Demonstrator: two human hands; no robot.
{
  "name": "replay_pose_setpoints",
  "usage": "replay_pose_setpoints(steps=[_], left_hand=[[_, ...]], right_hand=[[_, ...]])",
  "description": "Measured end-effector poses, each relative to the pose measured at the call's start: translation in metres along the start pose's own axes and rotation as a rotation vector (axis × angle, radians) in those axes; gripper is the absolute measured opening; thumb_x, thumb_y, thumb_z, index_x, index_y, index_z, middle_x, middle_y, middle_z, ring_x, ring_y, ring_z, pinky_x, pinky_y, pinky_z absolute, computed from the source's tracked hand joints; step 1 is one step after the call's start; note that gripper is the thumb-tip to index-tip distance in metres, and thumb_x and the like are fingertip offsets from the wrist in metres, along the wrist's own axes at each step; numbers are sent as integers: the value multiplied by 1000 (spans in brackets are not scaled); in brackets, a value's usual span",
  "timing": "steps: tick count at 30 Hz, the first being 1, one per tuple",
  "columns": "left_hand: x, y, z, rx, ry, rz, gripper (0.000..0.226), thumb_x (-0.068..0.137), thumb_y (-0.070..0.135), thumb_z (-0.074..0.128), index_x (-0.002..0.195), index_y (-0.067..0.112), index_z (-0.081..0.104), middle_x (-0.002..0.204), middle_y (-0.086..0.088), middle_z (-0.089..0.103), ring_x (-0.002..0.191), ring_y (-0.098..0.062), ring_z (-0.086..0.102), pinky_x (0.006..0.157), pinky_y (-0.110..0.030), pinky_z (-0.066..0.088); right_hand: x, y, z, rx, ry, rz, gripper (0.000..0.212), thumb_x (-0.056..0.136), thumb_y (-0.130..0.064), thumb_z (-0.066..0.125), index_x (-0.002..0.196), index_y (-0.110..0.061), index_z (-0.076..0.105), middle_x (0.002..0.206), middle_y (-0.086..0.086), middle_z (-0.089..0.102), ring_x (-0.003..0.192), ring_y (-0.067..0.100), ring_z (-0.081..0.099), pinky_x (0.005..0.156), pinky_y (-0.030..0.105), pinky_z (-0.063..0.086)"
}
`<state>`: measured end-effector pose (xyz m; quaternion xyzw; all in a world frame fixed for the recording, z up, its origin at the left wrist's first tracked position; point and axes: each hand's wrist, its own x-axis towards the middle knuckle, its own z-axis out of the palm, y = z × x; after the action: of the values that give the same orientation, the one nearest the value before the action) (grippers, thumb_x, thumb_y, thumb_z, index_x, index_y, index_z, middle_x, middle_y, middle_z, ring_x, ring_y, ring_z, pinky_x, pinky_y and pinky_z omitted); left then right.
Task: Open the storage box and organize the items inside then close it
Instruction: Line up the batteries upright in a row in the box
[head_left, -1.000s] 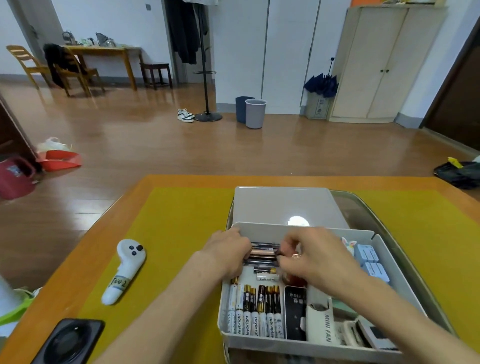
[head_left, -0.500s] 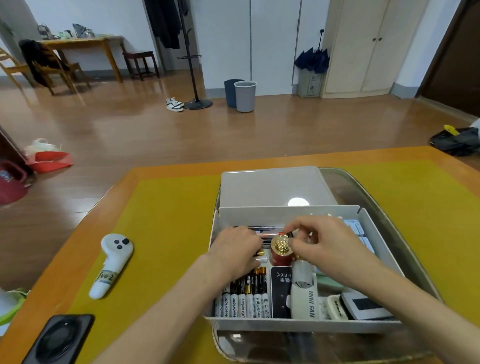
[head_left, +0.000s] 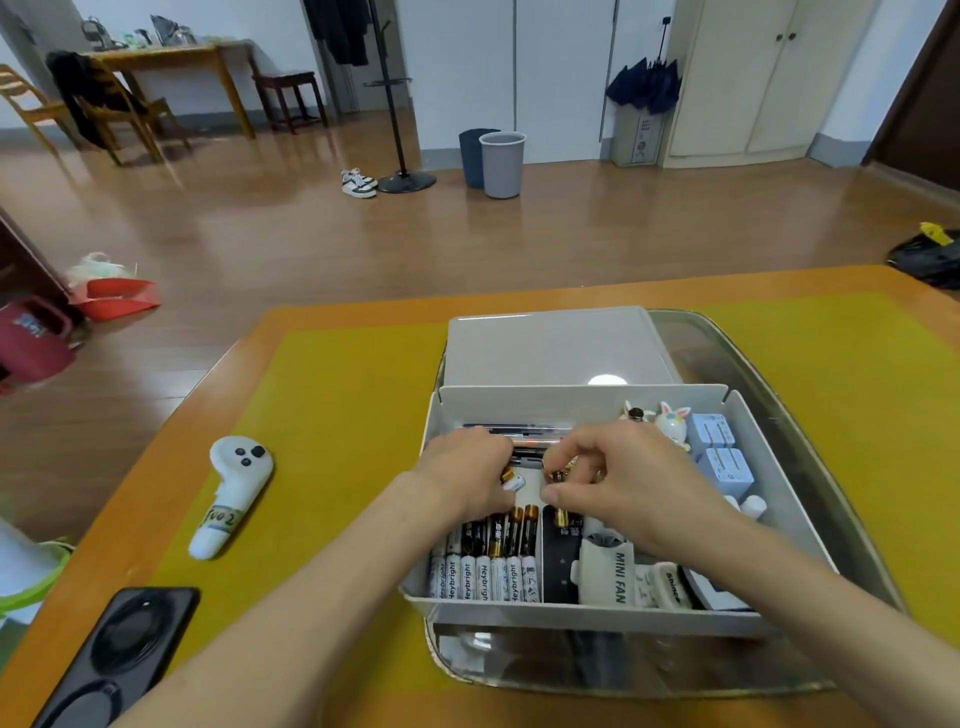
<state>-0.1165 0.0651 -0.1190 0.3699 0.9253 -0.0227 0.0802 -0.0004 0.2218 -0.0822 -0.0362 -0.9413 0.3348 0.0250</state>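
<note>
Two bare forearms, no sleeve showing up to the bottom edge of view, ending in a left hand (head_left: 470, 475) and a right hand (head_left: 631, 480) without gloves, watch or bracelet.

Your single head camera looks forward and down, close over the storage box (head_left: 582, 613), room beyond.
</note>
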Motion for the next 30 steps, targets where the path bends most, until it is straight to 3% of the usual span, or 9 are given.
replay_pose_setpoints(steps=[6, 11, 15, 19, 23, 26, 30], left_hand=[[-6, -6, -11, 111, 65, 67, 32, 86, 46, 71, 93, 23, 50, 105, -5, 65, 101, -27, 62, 67, -33, 39], [-15, -15, -15, 67, 43, 155, 19, 89, 36, 68, 87, 32, 49, 102, 3, 66, 97, -22, 60, 67, -30, 34], [-20, -15, -13, 70, 21, 223, 8, 90, 31, 65, 97, 32, 64, 98, 9, 63, 97, -19, 61, 71, -29, 33], [-21, -15, -14, 38, -2, 235, 15, 91, 29, 65, 106, 32, 68, 104, 9, 67, 100, -18, 62, 72, -29, 37], [-21, -16, -14, 30, -17, 226, 13, 91, 27, 65, 102, 33, 67, 105, 8, 68, 98, -19, 63, 69, -29, 36], [-20, -18, -13, 23, 1, 214, 9, 90, 27, 66, 91, 32, 59, 98, 7, 65, 95, -20, 63, 67, -29, 36], [-18, -15, -12, 27, 39, 200, 23, 91, 32, 67, 113, 26, 61, 110, 5, 66, 102, -20, 62, 75, -33, 48]], right_hand=[[13, -8, 22, -297, -10, -6, 24, 73, -50, 83, 81, -35, 65, 77, -12, 71, 78, 9, 64, 71, 32, 52], [17, -7, 36, -377, -26, -34, 27, 79, -52, 78, 93, -30, 69, 87, -10, 71, 89, 14, 64, 76, 35, 52], [16, -7, 45, -589, -37, -108, 33, 88, -57, 65, 104, -28, 67, 101, -3, 69, 99, 24, 64, 73, 35, 46], [11, -11, 48, -808, -51, -179, 33, 100, -54, 48, 107, -28, 68, 97, 2, 68, 93, 28, 67, 62, 34, 37], [8, -12, 45, -889, -98, -174, 15, 101, -27, 51, 105, -22, 64, 94, 3, 66, 87, 28, 67, 58, 35, 37], [5, -14, 46, -913, -151, -147, 15, 97, -19, 50, 102, -21, 65, 91, 5, 65, 84, 29, 66, 58, 33, 34], [9, -13, 44, -865, -189, -129, 17, 96, -21, 50, 102, -22, 65, 80, 1, 50, 78, 28, 58, 61, 34, 38]])
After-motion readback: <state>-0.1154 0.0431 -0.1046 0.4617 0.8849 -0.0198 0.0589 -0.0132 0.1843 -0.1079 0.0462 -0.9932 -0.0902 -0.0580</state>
